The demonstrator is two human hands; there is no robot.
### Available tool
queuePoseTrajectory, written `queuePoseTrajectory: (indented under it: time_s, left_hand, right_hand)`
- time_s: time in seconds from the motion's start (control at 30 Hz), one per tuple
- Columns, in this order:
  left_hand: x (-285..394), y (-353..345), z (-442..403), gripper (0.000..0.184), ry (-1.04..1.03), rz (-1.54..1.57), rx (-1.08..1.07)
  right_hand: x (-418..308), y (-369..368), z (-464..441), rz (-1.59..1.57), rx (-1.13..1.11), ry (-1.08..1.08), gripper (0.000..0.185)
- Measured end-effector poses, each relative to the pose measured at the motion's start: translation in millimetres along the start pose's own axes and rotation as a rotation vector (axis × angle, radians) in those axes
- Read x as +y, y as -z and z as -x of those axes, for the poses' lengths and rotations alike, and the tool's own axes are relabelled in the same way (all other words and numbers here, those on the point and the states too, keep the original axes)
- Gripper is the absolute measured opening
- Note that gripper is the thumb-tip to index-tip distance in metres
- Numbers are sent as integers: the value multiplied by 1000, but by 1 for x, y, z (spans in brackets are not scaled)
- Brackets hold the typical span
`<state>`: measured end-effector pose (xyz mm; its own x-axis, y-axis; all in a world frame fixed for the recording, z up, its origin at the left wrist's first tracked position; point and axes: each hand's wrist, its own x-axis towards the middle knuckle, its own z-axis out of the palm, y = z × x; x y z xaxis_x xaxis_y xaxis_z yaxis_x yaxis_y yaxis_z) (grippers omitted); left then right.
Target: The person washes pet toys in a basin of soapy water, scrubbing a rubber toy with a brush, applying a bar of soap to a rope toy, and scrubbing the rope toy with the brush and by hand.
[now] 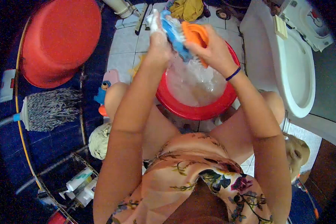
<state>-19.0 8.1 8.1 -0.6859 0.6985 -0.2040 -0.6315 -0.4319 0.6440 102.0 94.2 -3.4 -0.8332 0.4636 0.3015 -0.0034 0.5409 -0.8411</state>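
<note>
Over a red basin (196,112) of cloudy, sudsy water, both of my hands are raised. My left hand (159,42), foamy at the fingers, is closed around a soapy blue cloth item (170,30); its exact kind is unclear. In my right hand (215,50) is an orange scrubbing brush (192,33), with pale bristles showing at its lower edge. The brush is against or very close to the blue item's right side; contact is partly hidden by foam and fingers. A dark band circles my right wrist.
A large red tub (63,41) and a mop head (52,110) are at left. A white sink (296,71) stands at right. Mustard-yellow cloth (186,9) lies beyond the basin, near a floor drain (223,14). Bottles (79,181) sit at lower left.
</note>
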Motion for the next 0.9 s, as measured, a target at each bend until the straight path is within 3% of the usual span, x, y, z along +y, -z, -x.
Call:
queuePoseTrajectory:
  time_s: [0.1, 0.13, 0.17, 0.23, 0.33, 0.47, 0.57, 0.6, 0.67, 0.73, 0.8, 0.9]
  left_hand:
    - [-24, -7, 3, 48, 26, -56, 117]
    - [-30, -9, 3, 48, 7, -95, 156]
    - [-29, 7, -7, 48, 54, 63, -33]
    - [-16, 37, -31, 49, 154, 363, -423]
    - [-7, 25, -15, 49, 26, 158, -147]
    - [20, 9, 0, 47, -150, 126, -159]
    - [34, 10, 3, 50, -170, 196, -297]
    - [34, 12, 4, 50, -175, 231, -361]
    - [25, 4, 8, 53, -218, 101, -286]
    - [16, 1, 7, 54, -170, 112, -287]
    - [10, 6, -1, 55, -139, 179, -306]
    - [10, 12, -1, 49, -54, 221, -272]
  right_hand:
    - [-6, 14, -6, -21, 57, -143, 53]
    - [-12, 12, -1, -37, 34, -86, 52]
    - [-18, 9, 3, -50, 12, -28, 50]
    - [-24, 2, 8, 39, 11, 287, 49]
    - [-8, 6, 3, 200, 5, 236, 49]
    - [26, 32, -8, 483, -13, 59, 50]
    - [35, 38, -12, -6, 98, -49, 51]
    - [26, 38, -13, -297, 41, -169, 51]
    - [-1, 39, -4, -876, -63, -424, 52]
    - [-12, 35, 7, -983, -270, -593, 48]
    - [-12, 16, 10, -1039, -233, -684, 47]
    - [-19, 21, 9, -1174, -252, -637, 49]
